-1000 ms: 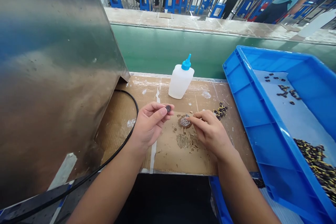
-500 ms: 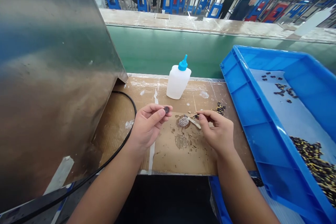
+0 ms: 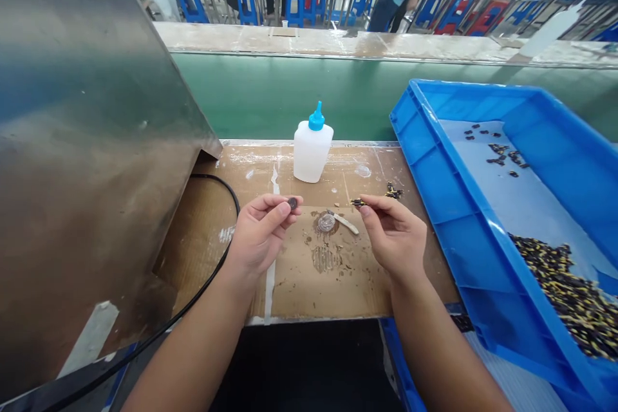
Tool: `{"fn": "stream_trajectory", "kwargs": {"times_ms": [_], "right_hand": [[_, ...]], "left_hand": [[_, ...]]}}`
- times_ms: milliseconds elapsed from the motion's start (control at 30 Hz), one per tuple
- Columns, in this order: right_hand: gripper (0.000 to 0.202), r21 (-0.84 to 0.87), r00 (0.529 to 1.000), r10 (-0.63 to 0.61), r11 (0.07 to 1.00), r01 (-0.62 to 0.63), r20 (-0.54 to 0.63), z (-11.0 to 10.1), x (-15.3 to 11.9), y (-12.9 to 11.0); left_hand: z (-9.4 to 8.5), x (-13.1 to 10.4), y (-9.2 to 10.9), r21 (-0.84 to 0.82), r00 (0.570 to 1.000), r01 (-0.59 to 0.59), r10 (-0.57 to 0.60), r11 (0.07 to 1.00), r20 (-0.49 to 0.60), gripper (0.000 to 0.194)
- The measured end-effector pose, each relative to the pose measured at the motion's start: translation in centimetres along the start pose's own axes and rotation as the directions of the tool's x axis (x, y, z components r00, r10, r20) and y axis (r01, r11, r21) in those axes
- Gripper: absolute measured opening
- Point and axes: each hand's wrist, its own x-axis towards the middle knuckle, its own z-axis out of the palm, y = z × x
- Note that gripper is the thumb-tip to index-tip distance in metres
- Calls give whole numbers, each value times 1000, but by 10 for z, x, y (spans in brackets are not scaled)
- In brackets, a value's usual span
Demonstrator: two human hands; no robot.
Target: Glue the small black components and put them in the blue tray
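Between thumb and fingers, my left hand (image 3: 258, 232) pinches a small dark round piece (image 3: 292, 204). My right hand (image 3: 398, 232) is closed on a small black-and-yellow part (image 3: 358, 203), held by its near end and pointing left. Between the hands, on the cardboard, lie a round clear blob-like disc (image 3: 326, 223) and a thin pale-handled tool (image 3: 346, 224) whose tip is near the disc. Just beyond my right fingers sits a small pile of black-and-yellow parts (image 3: 393, 190). A white squeeze bottle (image 3: 313, 151) with a blue nozzle cap stands upright behind my hands.
At the right, a large blue crate (image 3: 463, 232) holds many black-and-yellow parts. A big metal housing (image 3: 96, 141) fills the left side, with a black cable (image 3: 230, 232) curving beside it. Beyond the green barrier (image 3: 290, 90), several people are among blue stools.
The view has shifted slightly, so the bottle and crate appear further left. My right hand has lifted the black-and-yellow part away from the pale-handled tool. My left hand keeps its pinch.
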Motion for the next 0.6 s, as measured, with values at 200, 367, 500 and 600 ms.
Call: {"fn": "stream_trajectory", "kwargs": {"times_ms": [200, 367, 500, 600], "right_hand": [[13, -102, 974, -165, 978, 182, 153, -1, 5, -4], [11, -58, 984, -28, 998, 39, 175, -1, 6, -7], [9, 36, 990, 37, 998, -42, 134, -1, 3, -8], [8, 104, 993, -11, 995, -1, 113, 2, 1, -12]], "left_hand": [[1, 2, -3, 38, 999, 15, -13, 999, -42, 29], [3, 3, -5, 53, 997, 41, -38, 998, -60, 32], [3, 2, -8, 46, 998, 47, -46, 998, -36, 30], [2, 1, -10, 53, 999, 39, -40, 998, 14, 26]]}}
